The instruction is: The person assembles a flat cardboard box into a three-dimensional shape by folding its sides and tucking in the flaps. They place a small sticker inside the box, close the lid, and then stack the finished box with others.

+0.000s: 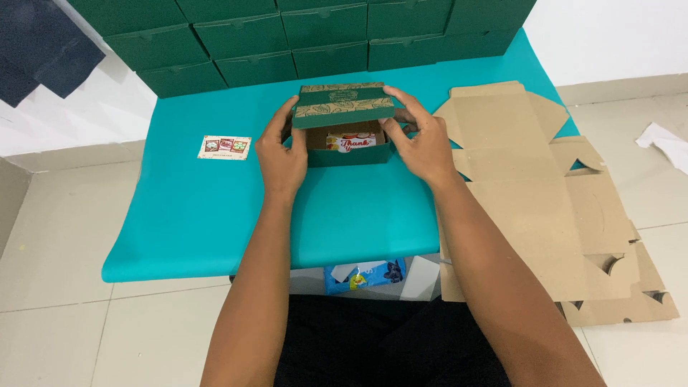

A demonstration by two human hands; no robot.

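Note:
A small dark green cardboard box (349,154) sits in the middle of the teal table (215,208). Its patterned lid (344,104) is tilted half down over the opening. Inside I see a white and red card (350,142) lying on the brown interior. My left hand (282,154) grips the box's left side, thumb near the lid's corner. My right hand (419,140) holds the right side, fingers on the lid's right end.
Stacked dark green boxes (301,36) line the table's far edge. A small printed card (224,147) lies left of the box. Flat brown cardboard blanks (537,201) lie at the right, overhanging the table. A blue packet (365,276) lies on the tiled floor below.

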